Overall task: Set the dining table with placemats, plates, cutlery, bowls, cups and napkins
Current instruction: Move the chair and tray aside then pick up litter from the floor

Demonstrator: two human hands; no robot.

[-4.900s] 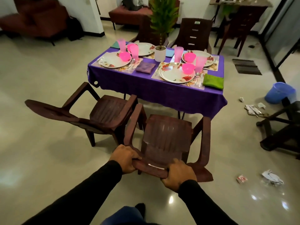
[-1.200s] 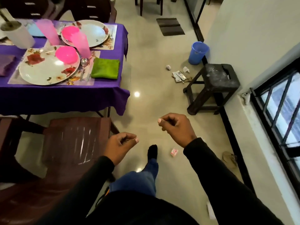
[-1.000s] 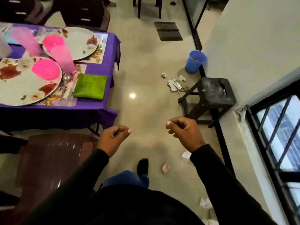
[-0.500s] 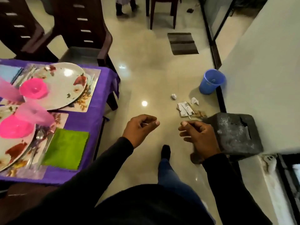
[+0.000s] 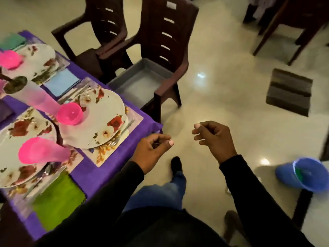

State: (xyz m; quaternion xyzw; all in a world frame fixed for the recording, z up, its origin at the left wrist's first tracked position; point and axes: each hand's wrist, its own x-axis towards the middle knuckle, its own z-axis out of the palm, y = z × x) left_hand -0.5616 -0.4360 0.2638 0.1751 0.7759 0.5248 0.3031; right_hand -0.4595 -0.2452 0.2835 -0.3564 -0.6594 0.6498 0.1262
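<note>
The table in its purple cloth (image 5: 114, 161) fills the left side. On it are floral plates (image 5: 105, 120) on placemats (image 5: 105, 155), a pink bowl (image 5: 70, 113), a pink cup (image 5: 42, 152), a fork (image 5: 122, 131), a green napkin (image 5: 57, 200) and a blue napkin (image 5: 61, 82). My left hand (image 5: 153, 150) hangs just off the table's corner, fingers loosely curled, holding nothing. My right hand (image 5: 213, 138) hovers over the floor to its right, also loosely curled and empty.
A brown plastic chair (image 5: 165, 32) at the table's far side carries a grey tray (image 5: 142, 79) on its seat; another chair (image 5: 105, 18) stands beside it. A blue bucket (image 5: 302, 175) and a dark stool leg (image 5: 302, 207) are at right, a striped mat (image 5: 289, 91) beyond.
I let go of the chair I was gripping and have walked round the table's right corner. Both hands stay empty and loosely curled; the view has swung towards the chair with the tray.
</note>
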